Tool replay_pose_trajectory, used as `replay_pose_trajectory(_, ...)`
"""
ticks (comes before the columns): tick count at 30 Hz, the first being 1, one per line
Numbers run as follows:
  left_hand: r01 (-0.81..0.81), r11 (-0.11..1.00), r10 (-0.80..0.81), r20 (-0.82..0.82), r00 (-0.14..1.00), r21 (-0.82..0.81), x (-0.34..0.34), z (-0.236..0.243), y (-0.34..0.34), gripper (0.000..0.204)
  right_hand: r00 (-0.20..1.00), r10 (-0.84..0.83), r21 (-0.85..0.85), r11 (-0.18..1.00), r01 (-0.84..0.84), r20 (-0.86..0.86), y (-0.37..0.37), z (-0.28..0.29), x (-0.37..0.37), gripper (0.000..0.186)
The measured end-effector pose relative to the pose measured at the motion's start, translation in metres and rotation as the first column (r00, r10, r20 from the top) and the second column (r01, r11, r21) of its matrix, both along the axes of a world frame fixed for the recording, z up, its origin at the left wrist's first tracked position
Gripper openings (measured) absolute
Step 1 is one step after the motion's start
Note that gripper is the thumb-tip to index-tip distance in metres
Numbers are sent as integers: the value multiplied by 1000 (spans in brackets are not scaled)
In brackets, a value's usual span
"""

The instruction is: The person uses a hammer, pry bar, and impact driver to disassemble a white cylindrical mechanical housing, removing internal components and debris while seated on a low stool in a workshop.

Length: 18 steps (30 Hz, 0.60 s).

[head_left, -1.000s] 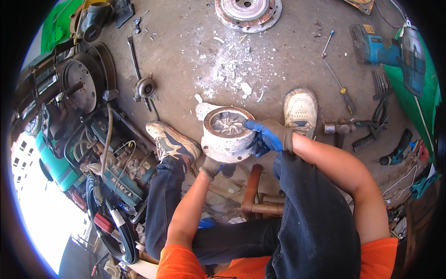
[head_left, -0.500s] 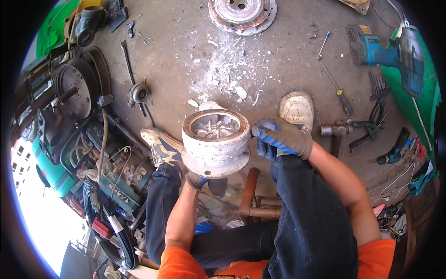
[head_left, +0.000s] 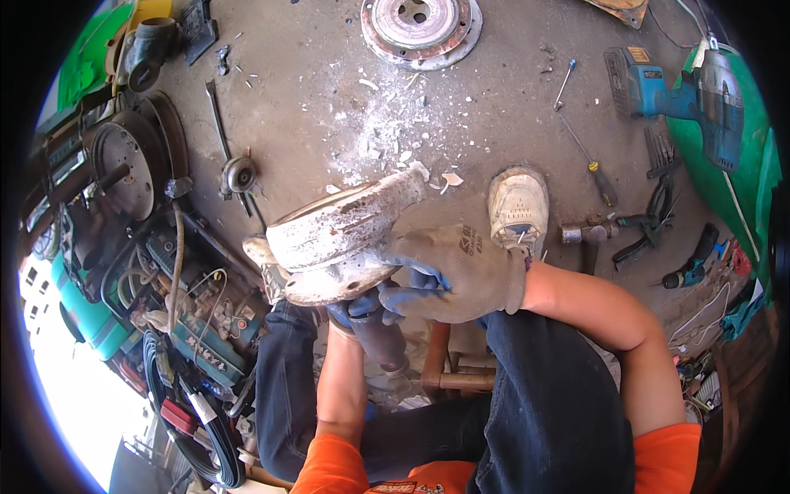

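Note:
A pump housing (head_left: 333,230) with flaking white paint is held over the floor between my feet, tilted so its open face points away and to the left. Its bolt flange (head_left: 329,285) faces me, and a dark rounded stub (head_left: 383,346) sticks out below. My left hand (head_left: 355,310), in a blue and grey glove, is closed on the housing from underneath, partly hidden by the flange. From the right my gloved right hand (head_left: 453,276) lies against the housing's side, its blue fingers curled at the flange edge. The impeller inside is out of sight.
White paint chips (head_left: 391,123) litter the floor ahead. Beyond them lies a round flanged disc (head_left: 420,20). To the right are an impact wrench (head_left: 699,99), a screwdriver (head_left: 601,177), a hammer (head_left: 586,234) and a drill (head_left: 695,259). Engine parts (head_left: 206,321) crowd the left.
The housing has tipped and turned, hiding the impeller, and its spout now points right. My right hand has moved left from beside it to its flange.

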<state>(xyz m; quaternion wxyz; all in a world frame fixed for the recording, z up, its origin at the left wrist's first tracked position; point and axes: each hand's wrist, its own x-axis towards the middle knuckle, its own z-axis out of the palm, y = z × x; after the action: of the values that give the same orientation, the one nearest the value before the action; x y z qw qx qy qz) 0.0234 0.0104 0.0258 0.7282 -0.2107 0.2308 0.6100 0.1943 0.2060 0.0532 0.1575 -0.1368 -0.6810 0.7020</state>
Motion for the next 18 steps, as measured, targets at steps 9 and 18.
replay_pose_trajectory(9, 157, 903, -38, -289, 957, 401, -25, 13, -4, 51, 942, 150, -246, 966, -76, 299, -9, -3, 18, 47)
replay_pose_trajectory(18, -27, 999, 36, -390, 920, 27, -21, 23, -16, 57, 556, 53, 340, 742, -577, 829, -3, -108, 8, 24)
